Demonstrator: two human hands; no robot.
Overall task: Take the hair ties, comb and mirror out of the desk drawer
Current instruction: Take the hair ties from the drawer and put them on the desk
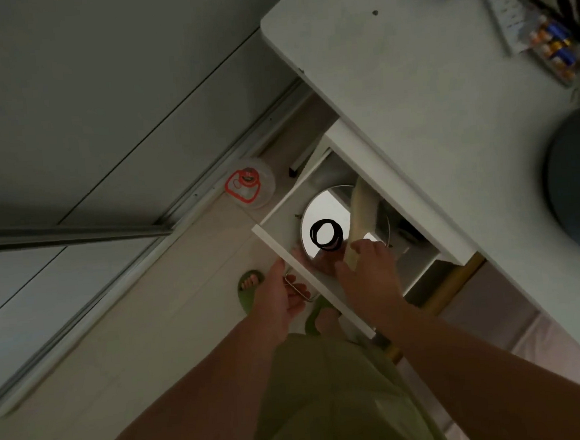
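The white desk drawer [279,241] stands pulled out below the desk top. Inside lies a round mirror [322,210], face up, with black hair ties [326,234] in a small stack on its glass. A cream comb [360,211] lies beside the ties, running back under the desk edge. My right hand [371,269] reaches into the drawer and its fingers close over the near end of the comb. My left hand [280,299] grips the metal drawer handle [298,289] on the drawer front.
The white desk top [410,91] carries a power strip [504,9], a clear box of batteries [551,50] and a dark round container [577,182] at the right. A clear plastic tub with an orange-red lid [250,184] sits on the floor by the wardrobe's sliding-door track.
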